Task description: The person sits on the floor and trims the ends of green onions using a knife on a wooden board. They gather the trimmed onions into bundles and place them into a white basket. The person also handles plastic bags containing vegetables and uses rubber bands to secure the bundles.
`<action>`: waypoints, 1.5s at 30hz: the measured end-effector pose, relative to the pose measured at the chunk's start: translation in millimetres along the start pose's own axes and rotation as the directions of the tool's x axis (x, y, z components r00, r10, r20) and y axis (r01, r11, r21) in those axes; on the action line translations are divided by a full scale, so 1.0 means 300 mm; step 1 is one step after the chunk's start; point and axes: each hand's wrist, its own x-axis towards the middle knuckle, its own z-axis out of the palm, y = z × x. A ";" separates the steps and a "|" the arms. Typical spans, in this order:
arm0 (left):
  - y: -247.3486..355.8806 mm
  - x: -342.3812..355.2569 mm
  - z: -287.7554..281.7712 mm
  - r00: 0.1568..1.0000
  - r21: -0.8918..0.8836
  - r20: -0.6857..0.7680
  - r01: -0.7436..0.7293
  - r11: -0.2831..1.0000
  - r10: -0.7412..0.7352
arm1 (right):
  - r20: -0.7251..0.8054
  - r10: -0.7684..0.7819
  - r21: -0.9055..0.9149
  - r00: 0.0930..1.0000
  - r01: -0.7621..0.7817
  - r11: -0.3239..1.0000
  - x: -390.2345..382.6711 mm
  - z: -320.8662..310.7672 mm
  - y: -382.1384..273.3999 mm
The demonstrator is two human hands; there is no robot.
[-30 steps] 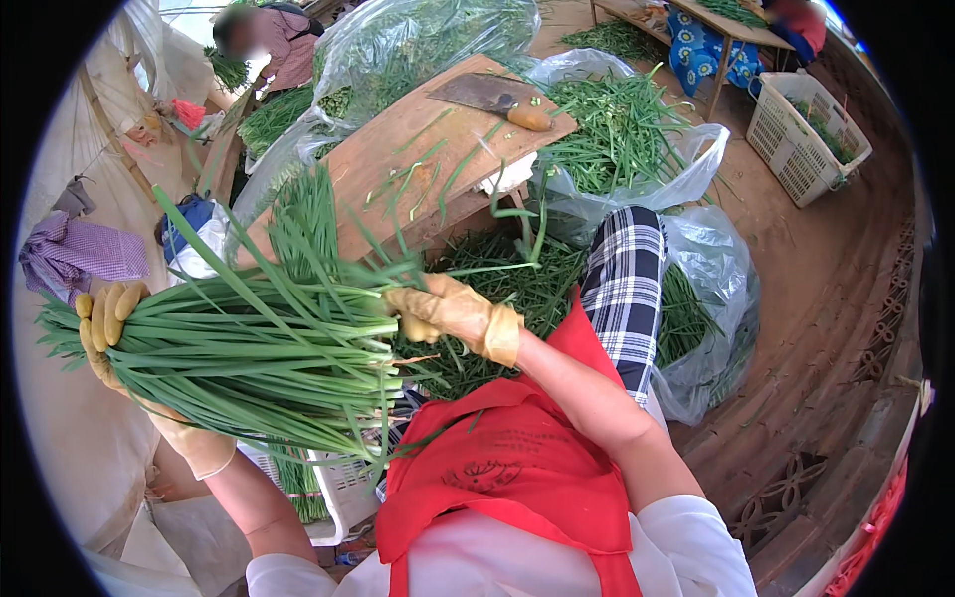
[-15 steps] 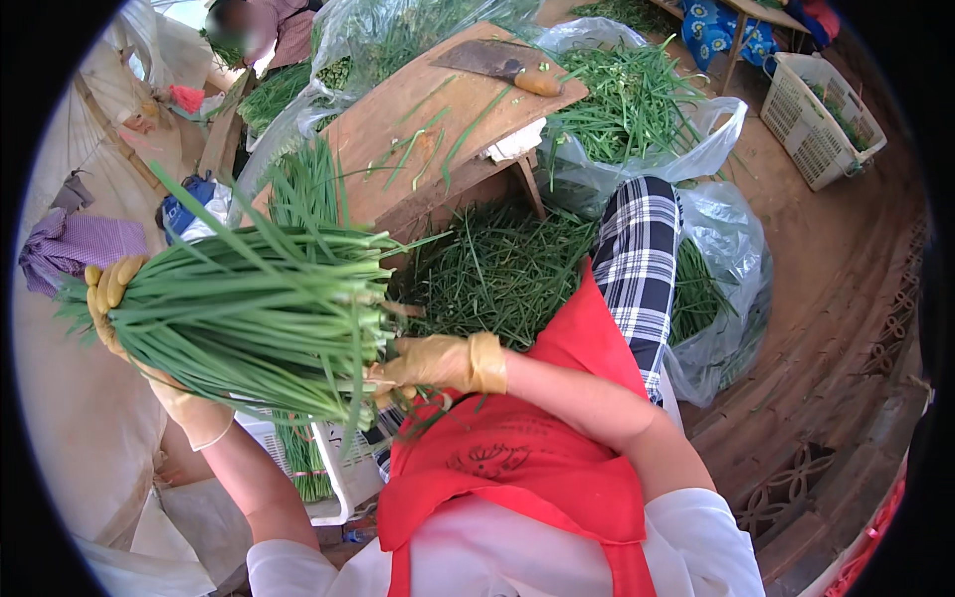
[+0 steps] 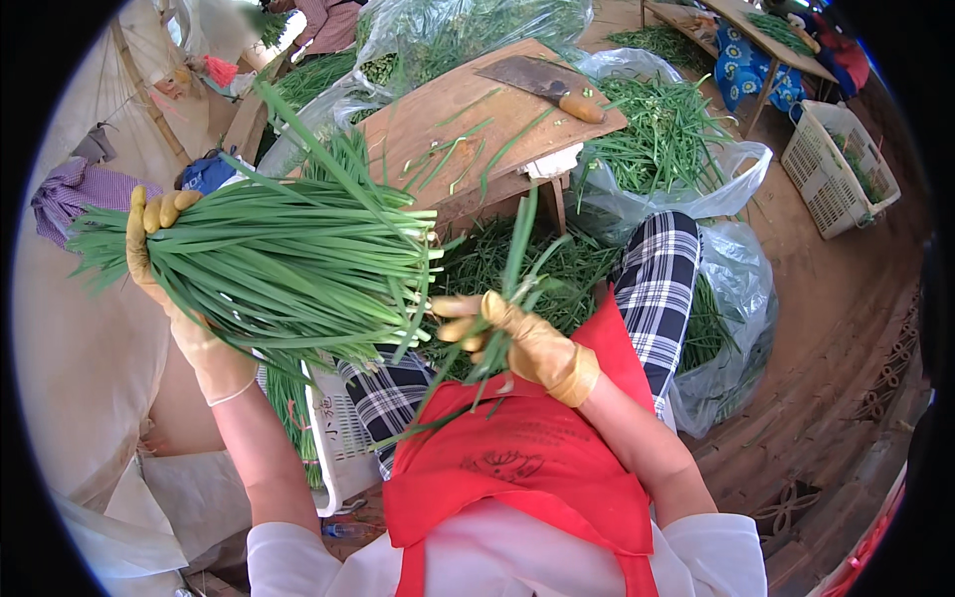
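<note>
My left hand, in a yellow glove, grips a large bunch of long green leaves held sideways, pale stem ends to the right. My right hand, also gloved, holds a few loose leaves just right of the stem ends, its fingertips partly blurred. Below and behind lies a pile of dark green scraps by my lap. A wooden board above bears stray leaves and a cleaver with a wooden handle.
Bags of cut greens stand beyond the board and at my right. A white crate is below my left arm, another crate at far right. Co-workers are partly visible at the back, with small tables.
My left hand and the bunch have risen slightly. My right hand has drawn away from the stem ends toward the right, now with loose leaves in it. The view has shifted a little.
</note>
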 end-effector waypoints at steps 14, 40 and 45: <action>-0.047 -0.040 0.034 0.985 0.120 -0.132 -0.096 0.988 0.112 | -0.521 -0.269 0.101 0.810 0.372 0.923 0.189 -0.012 0.073; 0.076 -0.107 0.055 0.951 -0.336 0.119 0.309 0.890 -0.286 | -0.337 -0.426 -0.153 0.840 0.397 0.905 0.137 -0.144 -0.081; 0.048 -0.091 0.135 0.864 -0.444 0.302 0.501 0.743 -0.402 | -0.235 -0.242 -0.931 0.941 -0.146 0.336 0.236 -0.020 -0.182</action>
